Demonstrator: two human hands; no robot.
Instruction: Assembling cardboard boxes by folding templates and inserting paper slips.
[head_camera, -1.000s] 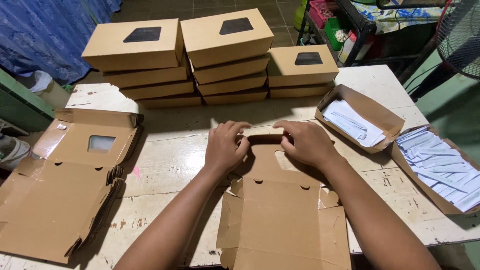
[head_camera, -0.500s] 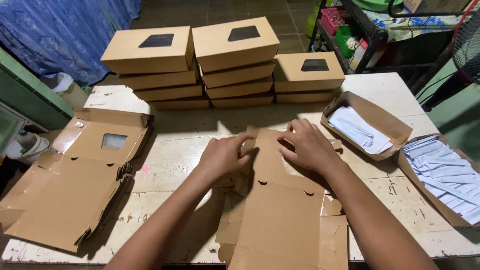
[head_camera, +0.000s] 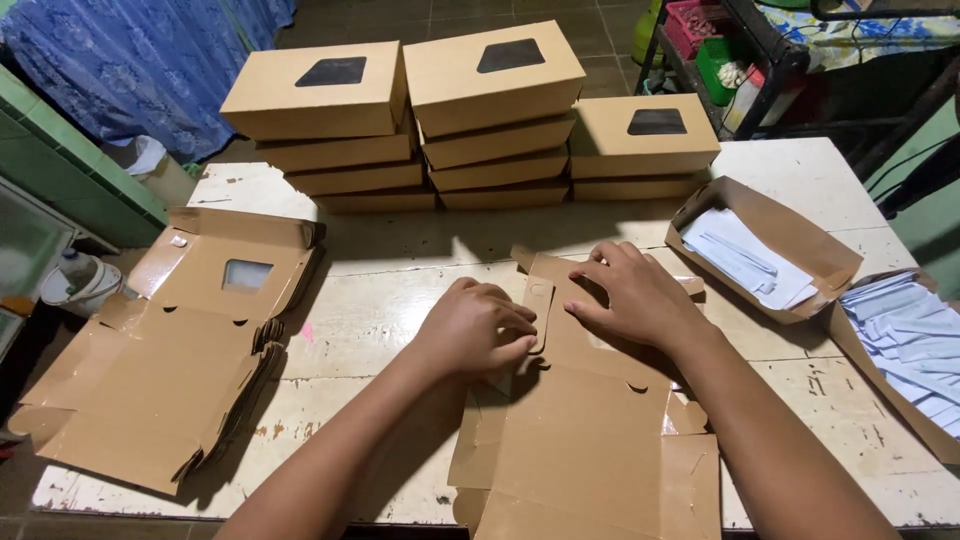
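Flat box blank (head_camera: 590, 440): brown cardboard, matt, smooth, creased at the folds. Stack of blanks (head_camera: 170, 370): same matt cardboard (one clear film window showing). Finished boxes (head_camera: 480, 100): matt cardboard, dark glossy windows. Counter (head_camera: 370, 310): painted wood, cream, worn and scuffed, paint chipped. Paper slips (head_camera: 740, 255): thin white paper, matt. Curtain (head_camera: 130, 50): blue cloth, crinkled.
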